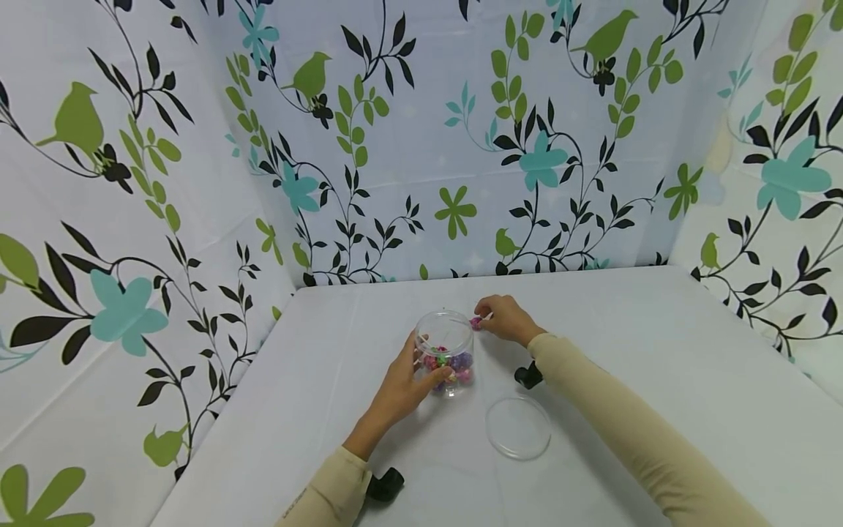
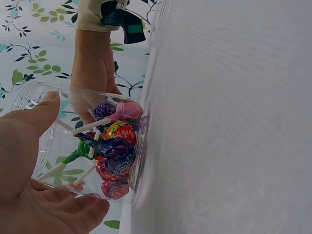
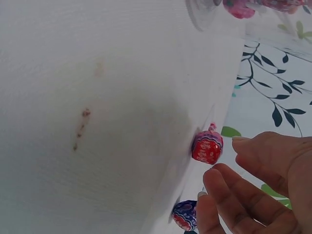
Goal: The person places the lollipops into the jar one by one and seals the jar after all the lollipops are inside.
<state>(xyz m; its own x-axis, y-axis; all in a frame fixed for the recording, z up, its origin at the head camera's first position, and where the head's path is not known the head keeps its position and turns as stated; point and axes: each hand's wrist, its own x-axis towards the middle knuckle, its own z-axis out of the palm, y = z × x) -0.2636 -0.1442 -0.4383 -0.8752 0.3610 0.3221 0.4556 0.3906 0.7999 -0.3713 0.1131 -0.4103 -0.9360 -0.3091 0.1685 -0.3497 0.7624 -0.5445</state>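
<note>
My left hand (image 1: pixel 411 380) grips a clear plastic jar (image 2: pixel 48 141) around its side, thumb on one face and fingers on the other. Inside the jar, wrapped lollipops (image 2: pixel 117 153) in red, purple, pink and green lie with white sticks angled toward the open mouth. Just beyond the jar, on its right, is my right hand (image 1: pixel 506 320). Its thumb and loosely bent fingers stand apart beside a red-wrapped lollipop (image 3: pixel 208 146) on the table. A blue-purple lollipop (image 3: pixel 185 215) sits by the lower fingers, partly hidden by them.
A round clear lid (image 1: pixel 518 455) lies on the white table (image 1: pixel 593 307), to the right of the jar and nearer me. Black wrist cameras (image 1: pixel 529 375) hang under both sleeves. Patterned cloth walls (image 1: pixel 408 161) enclose the table at the back and sides.
</note>
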